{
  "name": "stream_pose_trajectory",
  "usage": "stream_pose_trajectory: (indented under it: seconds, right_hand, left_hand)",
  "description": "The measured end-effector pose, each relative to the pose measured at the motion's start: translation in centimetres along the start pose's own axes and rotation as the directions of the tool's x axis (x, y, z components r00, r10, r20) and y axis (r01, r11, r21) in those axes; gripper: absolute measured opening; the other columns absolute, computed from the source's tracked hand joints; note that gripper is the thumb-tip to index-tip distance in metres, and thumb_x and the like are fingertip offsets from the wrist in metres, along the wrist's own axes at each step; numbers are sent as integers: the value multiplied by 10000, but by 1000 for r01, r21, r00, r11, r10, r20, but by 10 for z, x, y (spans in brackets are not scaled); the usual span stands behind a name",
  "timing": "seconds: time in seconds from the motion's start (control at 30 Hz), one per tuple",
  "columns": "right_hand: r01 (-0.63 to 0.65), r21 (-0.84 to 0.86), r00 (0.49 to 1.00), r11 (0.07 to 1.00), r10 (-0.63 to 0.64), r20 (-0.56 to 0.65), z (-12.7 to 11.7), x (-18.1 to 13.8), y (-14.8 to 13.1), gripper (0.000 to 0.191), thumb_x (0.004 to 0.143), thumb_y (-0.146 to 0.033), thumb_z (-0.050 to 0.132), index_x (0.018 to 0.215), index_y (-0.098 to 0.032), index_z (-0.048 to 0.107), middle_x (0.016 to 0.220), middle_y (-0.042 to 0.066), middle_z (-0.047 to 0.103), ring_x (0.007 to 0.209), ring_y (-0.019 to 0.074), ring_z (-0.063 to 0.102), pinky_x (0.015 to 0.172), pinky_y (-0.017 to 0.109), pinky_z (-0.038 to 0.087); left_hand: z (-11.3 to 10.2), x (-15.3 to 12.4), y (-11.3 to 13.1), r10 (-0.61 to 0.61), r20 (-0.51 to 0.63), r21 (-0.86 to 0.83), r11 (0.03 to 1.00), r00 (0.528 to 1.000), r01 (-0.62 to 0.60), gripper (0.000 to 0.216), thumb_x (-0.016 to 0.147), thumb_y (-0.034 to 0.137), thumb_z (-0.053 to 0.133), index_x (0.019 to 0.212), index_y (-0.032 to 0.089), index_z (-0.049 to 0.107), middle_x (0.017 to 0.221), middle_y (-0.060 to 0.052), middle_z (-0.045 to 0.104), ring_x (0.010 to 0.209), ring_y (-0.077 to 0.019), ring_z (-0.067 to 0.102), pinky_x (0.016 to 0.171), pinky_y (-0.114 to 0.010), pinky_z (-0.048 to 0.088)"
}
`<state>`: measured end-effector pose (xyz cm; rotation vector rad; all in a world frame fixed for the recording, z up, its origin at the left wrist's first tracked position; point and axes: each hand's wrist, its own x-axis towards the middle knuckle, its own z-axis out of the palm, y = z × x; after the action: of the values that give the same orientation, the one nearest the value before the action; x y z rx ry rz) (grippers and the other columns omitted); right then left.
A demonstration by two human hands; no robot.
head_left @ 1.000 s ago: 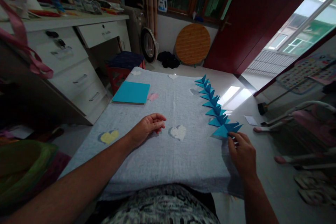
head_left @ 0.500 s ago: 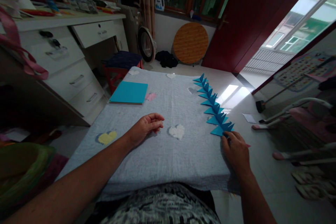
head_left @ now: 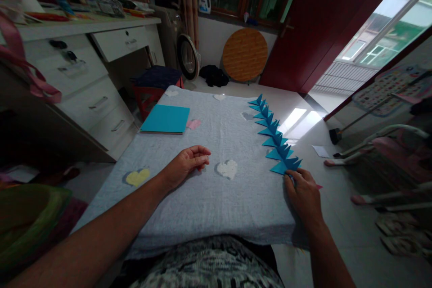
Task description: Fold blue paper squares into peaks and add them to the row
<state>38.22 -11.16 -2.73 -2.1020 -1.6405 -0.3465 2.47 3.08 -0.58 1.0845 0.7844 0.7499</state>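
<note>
A chain of blue folded paper triangles (head_left: 274, 137) runs along the right side of the grey cloth-covered table (head_left: 216, 198). My right hand (head_left: 303, 195) rests at the chain's near end, its fingertips pressing the nearest triangle (head_left: 283, 166). My left hand (head_left: 187, 163) lies on the cloth in the middle with the fingers loosely curled and nothing in them. It sits beside a white heart patch (head_left: 227, 169). A stack of blue square paper (head_left: 166, 119) lies at the far left of the table.
A white desk with drawers (head_left: 87, 76) stands to the left, a red stool (head_left: 151, 94) beyond the table. A round wooden board (head_left: 245, 55) leans on the far wall. Chair frames (head_left: 388, 153) and slippers (head_left: 401, 238) sit on the floor to the right.
My right hand moved slightly left and nudged the near end of the paper chain inward over the table. The left hand has not moved.
</note>
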Motion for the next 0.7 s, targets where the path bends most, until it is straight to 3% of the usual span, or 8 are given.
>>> stream_pose_trajectory:
  seconds: [0.1,0.2,0.3,0.37,0.43,0.53,0.7]
  right_hand:
    - [13,12,1000,1000,-13,-27,-6,-3,-1,366,930,-370,461,960,-144,748,1138,171,617,962,278,608,888,472,511]
    - [41,21,989,999,-37,-142,-22,-6,-8,328,928,-353,469,914,-161,734,1115,168,631,995,298,599,898,513,494]
    - [42,84,964,996,-19,-266,-40,-4,-26,236,915,-331,528,896,-168,698,1062,150,630,987,293,601,893,497,496]
    - [61,167,959,984,-11,-283,-49,0,-45,181,915,-326,551,850,-196,660,1001,116,633,950,269,615,866,457,509]
    - [108,269,977,957,-51,-209,-53,8,-66,161,926,-327,561,830,-216,627,958,83,633,861,228,632,812,403,523]
    - [250,360,968,899,-241,-69,-53,24,-97,160,950,-314,542,834,-226,609,949,67,648,879,221,642,801,381,506]
    - [428,385,834,818,-522,180,-58,55,-145,78,934,-257,560,951,-223,628,973,58,663,881,227,630,809,394,480]
  left_hand:
    - [0,0,0,0,0,-3,1000,1000,0,351,711,348,788,963,153,641,777,-19,671,613,-89,537,586,-213,413]
    - [0,0,-1,1,-2,-2,1000,1000,-1,346,713,350,789,959,154,642,775,-18,670,622,-90,541,595,-213,415]
    - [1,-1,0,6,-7,-4,1000,1000,-6,353,703,355,797,950,157,642,767,-15,667,609,-88,535,592,-215,409]
    - [2,-1,1,8,-10,-2,1000,1000,-8,355,699,362,797,945,158,641,765,-14,663,598,-87,530,586,-218,405]
    - [2,-1,2,8,-10,8,1000,1000,-8,353,699,365,791,941,159,639,768,-14,659,596,-88,529,582,-220,403]
    - [2,-1,1,15,-17,41,999,1000,-14,330,710,357,774,935,160,634,765,-11,651,590,-84,519,574,-216,387]
    - [6,1,-5,26,18,130,991,999,-28,270,726,318,737,910,158,621,733,6,613,606,-92,512,593,-225,380]
